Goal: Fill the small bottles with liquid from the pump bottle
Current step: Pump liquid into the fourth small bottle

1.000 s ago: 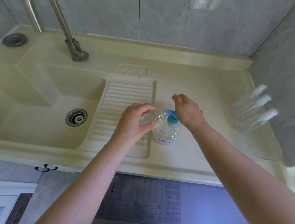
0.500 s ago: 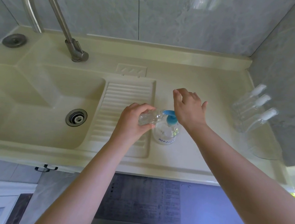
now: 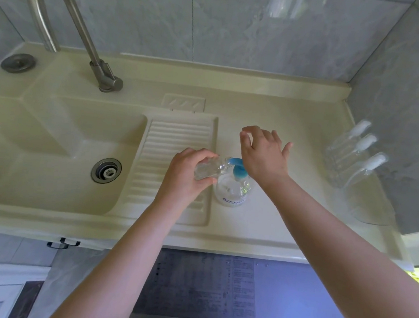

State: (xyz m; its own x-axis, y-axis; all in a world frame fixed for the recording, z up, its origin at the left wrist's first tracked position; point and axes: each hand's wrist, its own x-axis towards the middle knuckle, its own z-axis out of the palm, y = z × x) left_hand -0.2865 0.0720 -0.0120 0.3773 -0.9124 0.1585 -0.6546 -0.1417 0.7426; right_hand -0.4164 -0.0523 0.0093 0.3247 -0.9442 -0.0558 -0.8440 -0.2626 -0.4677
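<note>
Head view: your left hand (image 3: 189, 175) grips a small bottle (image 3: 211, 168), tilted with its mouth at the blue pump (image 3: 239, 170) spout of the pump bottle (image 3: 232, 189) on the counter (image 3: 286, 215). Your right hand (image 3: 264, 154), fingers loose and holding nothing, sits over the pump. Press slowly and keep mouth and spout aligned. Three capped bottles (image 3: 351, 155) wait near the right wall; nothing blocks you.

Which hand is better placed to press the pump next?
Right. The right hand hovers open with its heel at the blue pump head, holding nothing. The left hand is busy gripping the small bottle, tilted with its mouth at the spout.
</note>
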